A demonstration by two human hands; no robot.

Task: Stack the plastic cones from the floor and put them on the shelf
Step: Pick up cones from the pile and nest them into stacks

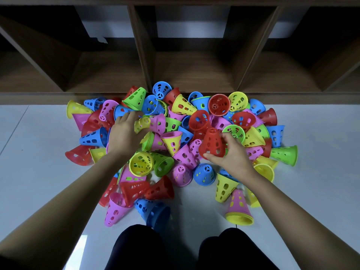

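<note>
Cones of holed plastic lie in a loose heap on the pale floor, right against the foot of a dark wooden shelf. The task looks barely begun. No cone stands on the shelf in view, and no tall stack has been built; a few cones sit nested in twos, such as a pink one inside a yellow one near the right forearm.

The right hand pinches a red cone between thumb and fingertips, narrow end pointing away, just above the heap. The left hand reaches into the middle of the heap, its fingers curled round a yellow cone.

Count: two hands, one shelf with three whole compartments in view and more cut off at each edge. The cones come in five colours, red, blue, yellow, green and pink. They overlap too much for an exact count, roughly five dozen, about a dozen of each colour, green fewest.
</note>
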